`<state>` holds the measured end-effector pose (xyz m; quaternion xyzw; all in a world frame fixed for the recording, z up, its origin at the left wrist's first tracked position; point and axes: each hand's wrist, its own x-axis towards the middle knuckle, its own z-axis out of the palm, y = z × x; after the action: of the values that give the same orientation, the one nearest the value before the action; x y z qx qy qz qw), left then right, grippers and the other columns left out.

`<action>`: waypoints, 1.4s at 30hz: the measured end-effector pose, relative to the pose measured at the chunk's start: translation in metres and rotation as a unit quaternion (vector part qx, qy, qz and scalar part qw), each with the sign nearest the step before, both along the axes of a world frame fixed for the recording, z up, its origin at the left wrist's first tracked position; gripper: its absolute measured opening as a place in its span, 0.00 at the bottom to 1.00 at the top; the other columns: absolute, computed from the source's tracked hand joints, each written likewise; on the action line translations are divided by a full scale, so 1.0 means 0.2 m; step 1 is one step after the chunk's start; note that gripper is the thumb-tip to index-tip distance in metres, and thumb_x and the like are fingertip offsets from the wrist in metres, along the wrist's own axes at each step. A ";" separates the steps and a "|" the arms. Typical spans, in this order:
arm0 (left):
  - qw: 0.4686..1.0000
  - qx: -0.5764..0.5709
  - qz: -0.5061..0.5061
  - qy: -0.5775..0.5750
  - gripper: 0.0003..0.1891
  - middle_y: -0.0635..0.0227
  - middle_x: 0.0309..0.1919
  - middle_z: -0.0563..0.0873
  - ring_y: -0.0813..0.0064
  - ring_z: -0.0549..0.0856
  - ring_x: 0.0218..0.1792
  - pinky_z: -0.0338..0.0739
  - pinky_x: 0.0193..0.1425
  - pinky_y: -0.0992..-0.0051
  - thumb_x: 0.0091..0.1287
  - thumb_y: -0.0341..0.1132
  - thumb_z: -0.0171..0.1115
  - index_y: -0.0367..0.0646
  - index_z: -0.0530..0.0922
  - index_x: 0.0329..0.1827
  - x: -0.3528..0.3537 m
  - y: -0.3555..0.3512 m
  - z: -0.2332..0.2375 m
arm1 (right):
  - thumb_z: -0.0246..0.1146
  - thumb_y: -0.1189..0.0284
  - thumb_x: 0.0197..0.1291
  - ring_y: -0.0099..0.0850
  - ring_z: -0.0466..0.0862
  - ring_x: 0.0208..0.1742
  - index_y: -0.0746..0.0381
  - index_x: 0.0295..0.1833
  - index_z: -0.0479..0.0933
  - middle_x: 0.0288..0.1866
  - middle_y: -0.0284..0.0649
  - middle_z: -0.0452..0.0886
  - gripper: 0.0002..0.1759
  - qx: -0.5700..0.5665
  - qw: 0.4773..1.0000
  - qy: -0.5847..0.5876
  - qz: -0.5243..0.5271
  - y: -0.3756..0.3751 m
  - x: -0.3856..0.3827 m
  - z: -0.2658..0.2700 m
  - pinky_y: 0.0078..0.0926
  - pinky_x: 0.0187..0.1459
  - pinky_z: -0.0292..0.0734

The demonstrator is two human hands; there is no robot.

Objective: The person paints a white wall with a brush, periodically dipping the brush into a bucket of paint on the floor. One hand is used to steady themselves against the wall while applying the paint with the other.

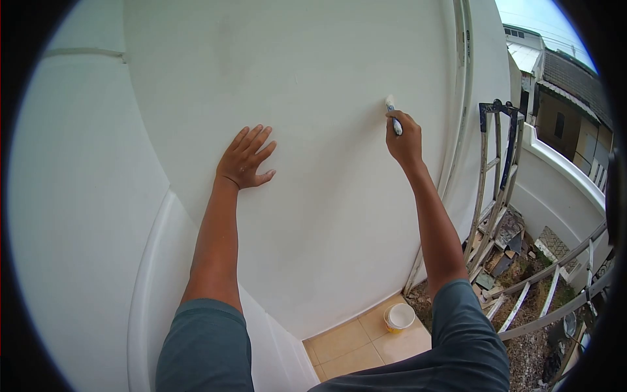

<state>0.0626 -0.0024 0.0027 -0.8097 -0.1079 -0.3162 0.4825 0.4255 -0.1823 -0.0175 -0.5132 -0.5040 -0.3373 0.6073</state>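
My left hand [247, 159] lies flat against the white wall [326, 98], fingers spread, holding nothing. My right hand [403, 138] is closed around a small paintbrush [392, 112] with a blue-and-white handle. Its white bristles point up and touch the wall at the right. Both arms are stretched forward, with grey-green sleeves at the shoulders.
A small yellow paint bucket [399, 317] with white paint stands on the tan floor tiles [353, 346] below. A metal ladder frame [496, 176] leans at the right by a pipe on the wall corner. Rubble and rails lie lower right, houses beyond.
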 end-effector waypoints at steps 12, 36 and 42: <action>1.000 -0.005 0.007 -0.007 0.34 0.72 0.77 0.67 0.68 0.64 0.78 0.57 0.85 0.60 0.58 0.63 0.68 0.59 0.75 0.65 -0.01 0.01 -0.02 | 0.63 0.77 0.68 0.40 0.88 0.42 0.63 0.49 0.80 0.48 0.45 0.85 0.06 0.080 0.995 0.048 -0.039 -0.03 0.04 -0.15 0.36 0.43 0.84; 1.000 -0.016 0.019 -0.014 0.35 0.72 0.77 0.67 0.69 0.64 0.78 0.57 0.85 0.61 0.57 0.62 0.69 0.62 0.74 0.66 -0.01 0.00 -0.02 | 0.62 0.72 0.73 0.37 0.90 0.44 0.65 0.52 0.77 0.45 0.46 0.86 0.09 0.016 0.740 0.275 0.614 -0.17 -0.27 -0.14 0.31 0.45 0.86; 1.000 -0.009 0.012 -0.013 0.35 0.73 0.77 0.68 0.69 0.65 0.78 0.57 0.84 0.61 0.57 0.63 0.69 0.61 0.74 0.66 0.00 0.01 -0.03 | 0.63 0.76 0.68 0.34 0.89 0.41 0.62 0.50 0.82 0.48 0.47 0.86 0.07 0.021 0.987 0.077 -0.137 -0.04 0.09 -0.27 0.28 0.43 0.84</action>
<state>0.0633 -0.0001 -0.0032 -0.8087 -0.1262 -0.3198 0.4773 0.4432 -0.1912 -0.0714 -0.5888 -0.3732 -0.3875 0.6032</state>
